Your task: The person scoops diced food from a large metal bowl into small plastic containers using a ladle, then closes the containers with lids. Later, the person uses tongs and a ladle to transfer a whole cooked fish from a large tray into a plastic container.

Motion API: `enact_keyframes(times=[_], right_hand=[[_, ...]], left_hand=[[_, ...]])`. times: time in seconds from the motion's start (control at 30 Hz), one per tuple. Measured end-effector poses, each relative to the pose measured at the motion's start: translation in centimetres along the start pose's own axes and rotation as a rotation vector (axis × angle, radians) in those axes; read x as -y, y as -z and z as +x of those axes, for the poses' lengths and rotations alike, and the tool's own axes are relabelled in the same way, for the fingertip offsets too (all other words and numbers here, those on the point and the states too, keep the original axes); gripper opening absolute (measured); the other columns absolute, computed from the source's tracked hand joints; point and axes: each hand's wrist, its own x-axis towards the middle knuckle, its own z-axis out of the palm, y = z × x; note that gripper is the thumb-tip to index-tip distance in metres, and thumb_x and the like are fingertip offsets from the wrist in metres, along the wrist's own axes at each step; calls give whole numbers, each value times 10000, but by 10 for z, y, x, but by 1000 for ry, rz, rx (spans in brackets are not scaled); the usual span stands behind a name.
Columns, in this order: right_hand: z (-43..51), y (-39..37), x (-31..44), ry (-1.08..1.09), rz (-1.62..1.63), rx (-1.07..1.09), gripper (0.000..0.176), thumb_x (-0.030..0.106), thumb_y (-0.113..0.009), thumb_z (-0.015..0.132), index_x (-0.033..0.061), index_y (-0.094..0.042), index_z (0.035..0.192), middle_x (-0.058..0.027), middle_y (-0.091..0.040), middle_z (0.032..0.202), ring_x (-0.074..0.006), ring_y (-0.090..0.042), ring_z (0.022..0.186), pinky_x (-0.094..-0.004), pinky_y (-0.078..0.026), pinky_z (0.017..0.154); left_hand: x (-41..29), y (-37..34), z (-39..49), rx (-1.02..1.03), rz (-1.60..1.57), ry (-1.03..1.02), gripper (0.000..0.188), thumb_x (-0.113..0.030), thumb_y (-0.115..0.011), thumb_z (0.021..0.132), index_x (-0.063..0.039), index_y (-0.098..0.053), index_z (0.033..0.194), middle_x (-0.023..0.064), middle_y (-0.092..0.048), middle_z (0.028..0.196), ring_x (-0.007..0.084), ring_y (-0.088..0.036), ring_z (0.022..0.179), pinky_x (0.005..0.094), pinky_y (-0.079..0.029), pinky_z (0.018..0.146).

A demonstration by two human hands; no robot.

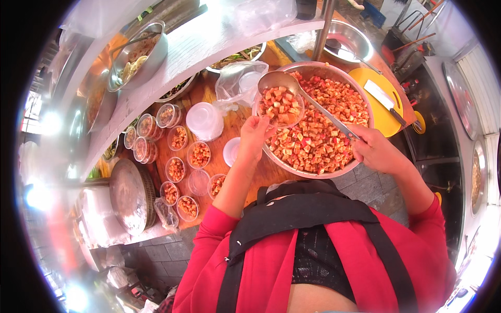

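Note:
My left hand [254, 135] grips the rim of a clear plastic cup [282, 124] that holds red-sauced diced food. In my right hand [372, 146] is the handle of a metal ladle [275, 79], its bowl tilted over the cup's far side. Both are above the left part of a large metal basin [307, 175]. Seasoned cubes [325, 146], pale and coated in red sauce, fill much of that basin. Left of my left hand, several clear cups of the same cubes [200, 154] stand on the wooden table [242, 191], around one cup [199, 182] without cubes.
Stacked lids [204, 119] and lidded cups [145, 150] stand further left. A cleaver [379, 95] lies on a yellow cutting board [358, 74] right of the basin. Behind it is a metal bowl [362, 37]. A white shelf [219, 49] and a metal post [323, 29] border the far side.

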Motion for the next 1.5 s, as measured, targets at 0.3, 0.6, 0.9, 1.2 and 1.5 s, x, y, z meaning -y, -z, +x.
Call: enact_keyframes(times=[0.3, 0.6, 0.9, 1.2, 1.5], right_hand=[[6, 9, 5, -215, 738, 216, 142, 86, -419, 855, 8, -487, 952, -8, -429, 537, -35, -310, 320, -174, -203, 304], [28, 13, 12, -158, 865, 178, 294, 94, -400, 883, -16, -460, 1149, 0, -419, 567, -27, -276, 290, -172, -209, 266], [55, 29, -31, -185, 860, -2, 331, 97, -403, 891, -6, -428, 1205, -4, -439, 596, -24, -291, 320, -163, -222, 291], [80, 40, -61, -319, 870, -129, 237, 88, -394, 897, -2, -468, 1103, -4, -447, 608, -28, -319, 345, -167, -229, 303], [84, 38, -63, -399, 346, -177, 78, 101, -479, 844, 45, -484, 788, -12, -458, 563, -60, -350, 332, -220, -258, 303]], left_hand=[[4, 20, -5, -4, -64, -3, 111, -117, -541, 881, -21, -505, 838, 69, -579, 853, 156, -597, 805, 292, -533, 761], [-2, 82, -34, -155, -187, -44, 86, -108, -540, 871, -41, -496, 841, 80, -571, 903, 168, -586, 845, 335, -528, 776], [2, 285, -116, -806, -278, -160, 133, 3, -541, 807, -48, -473, 909, 117, -567, 951, 231, -608, 852, 345, -550, 711], [-13, 485, -59, -1264, -177, -256, 78, 41, -515, 757, 35, -509, 834, 127, -556, 799, 230, -584, 677, 362, -560, 617], [-9, 561, -7, -1355, 129, 183, 333, -320, -565, 786, -20, -672, 884, 170, -654, 884, 255, -648, 806, 390, -512, 676]])
